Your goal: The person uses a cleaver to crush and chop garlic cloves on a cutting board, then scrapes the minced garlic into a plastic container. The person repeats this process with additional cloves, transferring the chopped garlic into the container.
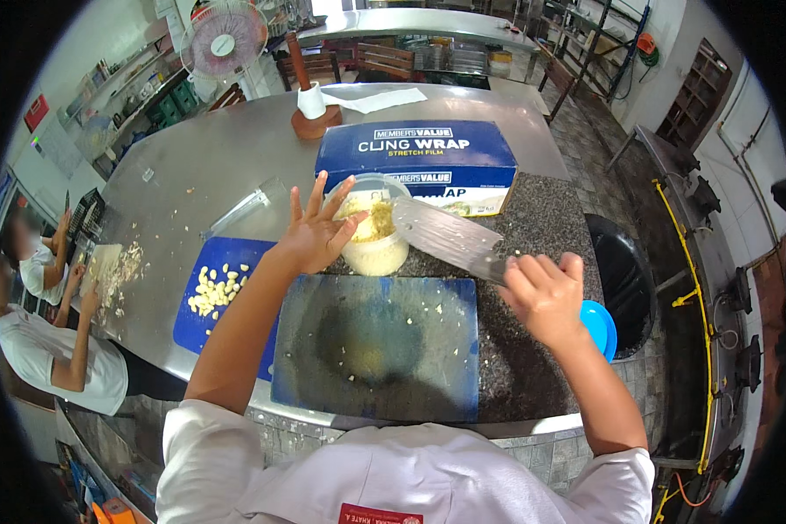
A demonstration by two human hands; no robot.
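My right hand [542,298] grips the handle of a broad cleaver [447,234]. Its blade tilts towards a clear plastic tub [376,257], with the end at the tub's rim. Pale, finely chopped food [381,221], apparently garlic, fills much of the tub. Fingers spread, my left hand [318,234] hovers at the tub's left side and partly over its mouth; whether it touches the rim I cannot tell. Closest to me lies a worn blue cutting board [374,347] with a few crumbs. Peeled garlic cloves [216,288] rest on a second blue board [241,250] to the left.
A cling wrap box [414,147] stands behind the tub. Beyond it is a wooden stand [316,123] with a paper roll. A blue lid [599,331] sits by the right edge, near a black bin [619,288]. Two people [59,347] work at the left.
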